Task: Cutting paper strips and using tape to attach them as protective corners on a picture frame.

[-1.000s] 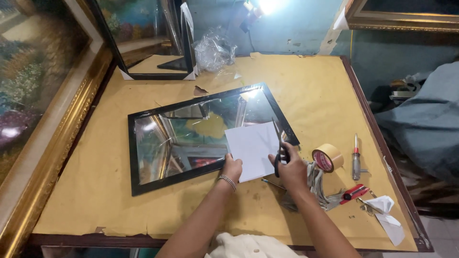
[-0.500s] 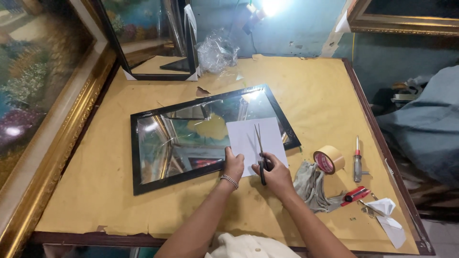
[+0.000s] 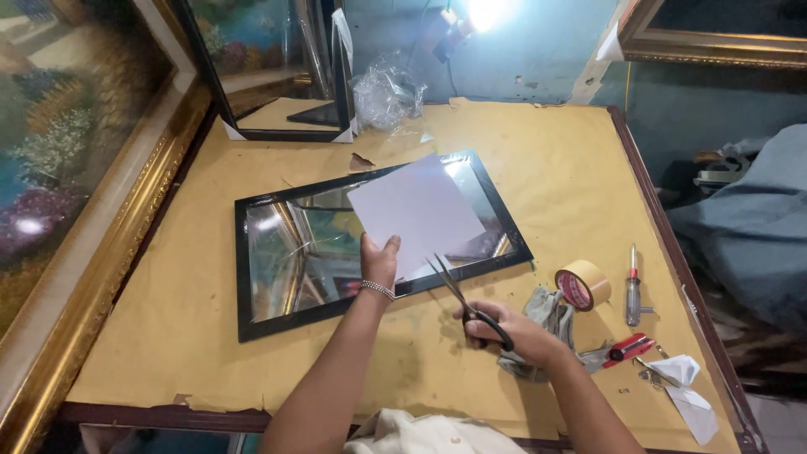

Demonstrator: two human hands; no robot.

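My left hand holds a white sheet of paper by its lower edge, lifted over a black-framed glass picture frame that lies flat on the table. My right hand grips black-handled scissors, blades parted and pointing up toward the bottom edge of the paper, just short of it. A bracelet circles my left wrist.
A roll of tan tape, a grey cloth, a red-tipped screwdriver, a red cutter and a folded white paper lie at right. A gilt-framed painting leans at left. Another black frame and crumpled plastic stand at the back.
My left hand has lifted the paper off the frame. My right hand, with the scissors, has drawn back toward me and opened the blades below the sheet.
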